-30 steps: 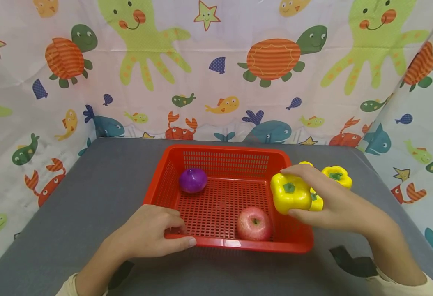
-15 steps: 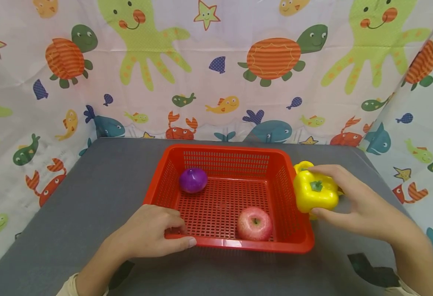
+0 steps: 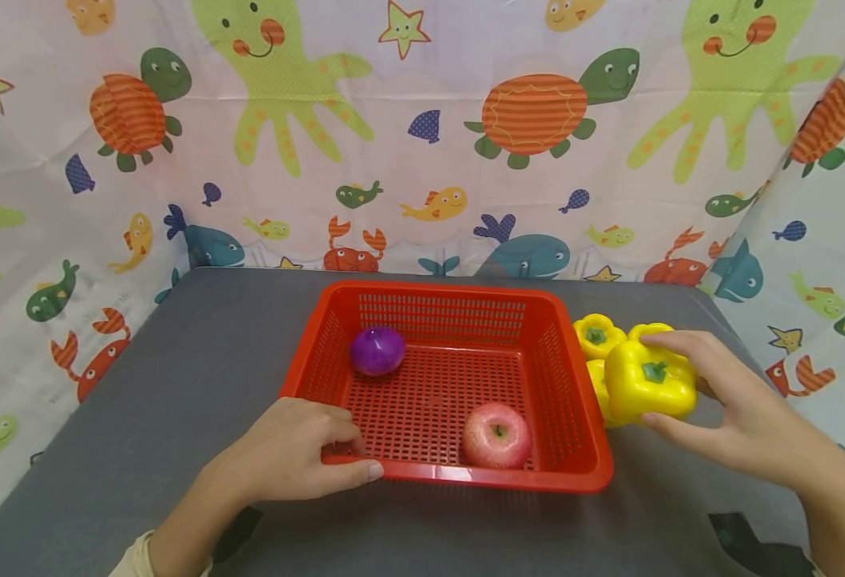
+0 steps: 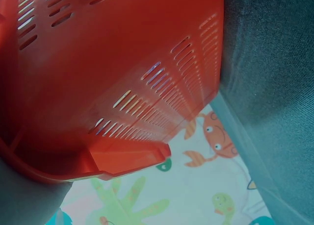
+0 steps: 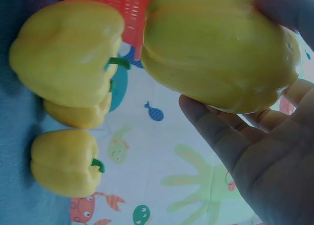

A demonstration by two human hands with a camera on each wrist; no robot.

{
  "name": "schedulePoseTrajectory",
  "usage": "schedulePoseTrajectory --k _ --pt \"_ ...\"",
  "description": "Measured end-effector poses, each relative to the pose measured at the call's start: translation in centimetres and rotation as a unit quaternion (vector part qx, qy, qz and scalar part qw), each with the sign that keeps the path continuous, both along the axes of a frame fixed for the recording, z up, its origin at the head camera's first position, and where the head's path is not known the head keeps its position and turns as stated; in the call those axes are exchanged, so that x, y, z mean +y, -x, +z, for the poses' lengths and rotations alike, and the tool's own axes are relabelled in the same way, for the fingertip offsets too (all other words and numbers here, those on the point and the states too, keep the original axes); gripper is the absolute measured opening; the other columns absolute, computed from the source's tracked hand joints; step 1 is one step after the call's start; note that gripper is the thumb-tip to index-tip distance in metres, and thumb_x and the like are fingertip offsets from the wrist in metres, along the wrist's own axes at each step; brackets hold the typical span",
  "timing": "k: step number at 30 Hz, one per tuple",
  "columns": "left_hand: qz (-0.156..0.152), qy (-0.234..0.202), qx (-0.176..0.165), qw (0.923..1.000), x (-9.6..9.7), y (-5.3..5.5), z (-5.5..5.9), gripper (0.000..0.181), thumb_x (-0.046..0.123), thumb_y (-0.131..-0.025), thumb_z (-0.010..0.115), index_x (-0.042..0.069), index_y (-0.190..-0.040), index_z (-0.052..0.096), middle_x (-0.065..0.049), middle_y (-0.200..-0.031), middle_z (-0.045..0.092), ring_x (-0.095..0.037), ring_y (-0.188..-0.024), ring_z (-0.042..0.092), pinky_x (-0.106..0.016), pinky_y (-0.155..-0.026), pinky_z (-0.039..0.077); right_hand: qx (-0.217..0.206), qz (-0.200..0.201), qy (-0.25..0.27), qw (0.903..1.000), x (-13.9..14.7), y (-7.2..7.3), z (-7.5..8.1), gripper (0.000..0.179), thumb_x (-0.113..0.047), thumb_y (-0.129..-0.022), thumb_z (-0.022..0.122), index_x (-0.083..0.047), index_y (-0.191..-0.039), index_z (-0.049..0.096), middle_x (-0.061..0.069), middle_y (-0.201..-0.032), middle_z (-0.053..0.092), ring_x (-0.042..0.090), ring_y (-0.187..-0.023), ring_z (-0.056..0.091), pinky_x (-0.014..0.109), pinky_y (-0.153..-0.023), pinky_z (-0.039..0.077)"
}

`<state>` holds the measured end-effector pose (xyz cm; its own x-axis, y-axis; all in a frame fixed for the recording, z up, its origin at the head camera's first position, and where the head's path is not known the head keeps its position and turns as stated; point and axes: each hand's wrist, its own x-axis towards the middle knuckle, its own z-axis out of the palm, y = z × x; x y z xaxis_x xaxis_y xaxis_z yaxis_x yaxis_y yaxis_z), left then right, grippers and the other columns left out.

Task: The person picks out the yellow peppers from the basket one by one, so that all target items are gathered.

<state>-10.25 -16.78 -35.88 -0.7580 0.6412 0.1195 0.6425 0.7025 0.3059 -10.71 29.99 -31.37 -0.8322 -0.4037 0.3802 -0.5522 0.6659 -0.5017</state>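
My left hand (image 3: 296,449) grips the near-left rim of a red plastic basket (image 3: 523,479), fingers curled over the edge and thumb along its front. That basket's slotted wall (image 4: 117,63) fills much of the left wrist view. Beyond the basket's right side, my right hand (image 3: 747,409) holds a yellow bell pepper (image 3: 632,389) between thumb and fingers. In the right wrist view the held bell pepper (image 5: 221,53) is raised, apart from the other peppers. Inside the basket are a purple onion-shaped vegetable (image 3: 377,351) at the back left and a red apple (image 3: 496,437) near the front.
Three more yellow peppers stand on the grey table right of the basket: a front pepper (image 5: 68,53), one partly hidden behind it (image 5: 78,116) and a separate pepper (image 5: 66,162). A curtain (image 3: 422,160) printed with sea animals hangs behind and along both sides.
My right hand has carried the yellow bell pepper rightward, from over the basket's right rim to beside the other peppers. The left hand and the basket stay in place.
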Motion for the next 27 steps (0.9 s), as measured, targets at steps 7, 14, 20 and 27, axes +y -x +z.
schedulePoseTrajectory --k 7,14,20,27 --pt "-0.003 -0.002 -0.003 1.0 0.0 0.0 0.1 0.036 0.065 -0.09 0.059 0.033 -0.073 0.064 0.023 -0.065 0.045 0.001 -0.054 0.04 -0.022 -0.049 0.035 0.008 -0.018 0.019 0.9996 1.2 -0.3 -1.1 0.086 0.005 -0.064 0.091 -0.013 -0.14 0.053 -0.003 -0.126 0.051 0.006 -0.108 0.047 0.005 -0.085 0.041" --pt "0.0 -0.001 -0.011 0.9999 0.1 0.0 0.1 0.037 0.065 -0.09 0.059 0.032 -0.073 0.065 0.023 -0.065 0.045 0.001 -0.054 0.041 -0.022 -0.049 0.037 0.001 -0.049 0.012 0.9987 3.0 -0.8 -2.9 0.083 -0.001 -0.067 0.091 -0.011 -0.14 0.054 -0.012 -0.128 0.048 0.002 -0.107 0.045 0.004 -0.083 0.039" --pt "-0.001 -0.002 -0.013 0.9999 0.0 0.0 0.0 0.036 0.064 -0.09 0.059 0.033 -0.073 0.064 0.023 -0.065 0.046 0.002 -0.054 0.042 -0.022 -0.049 0.037 -0.005 -0.092 0.035 0.9951 3.9 -1.3 -3.6 0.076 -0.001 -0.07 0.09 -0.008 -0.137 0.055 -0.012 -0.128 0.049 0.003 -0.103 0.046 0.002 -0.083 0.037" --pt "-0.002 -0.004 -0.007 1.0 0.0 0.0 0.0 0.035 0.064 -0.09 0.059 0.033 -0.074 0.065 0.024 -0.066 0.046 0.002 -0.055 0.042 -0.021 -0.05 0.037 0.001 -0.107 0.04 0.9935 4.6 -1.4 -4.2 0.077 0.0 -0.071 0.089 -0.007 -0.139 0.054 -0.015 -0.13 0.049 0.003 -0.104 0.045 0.001 -0.085 0.034"
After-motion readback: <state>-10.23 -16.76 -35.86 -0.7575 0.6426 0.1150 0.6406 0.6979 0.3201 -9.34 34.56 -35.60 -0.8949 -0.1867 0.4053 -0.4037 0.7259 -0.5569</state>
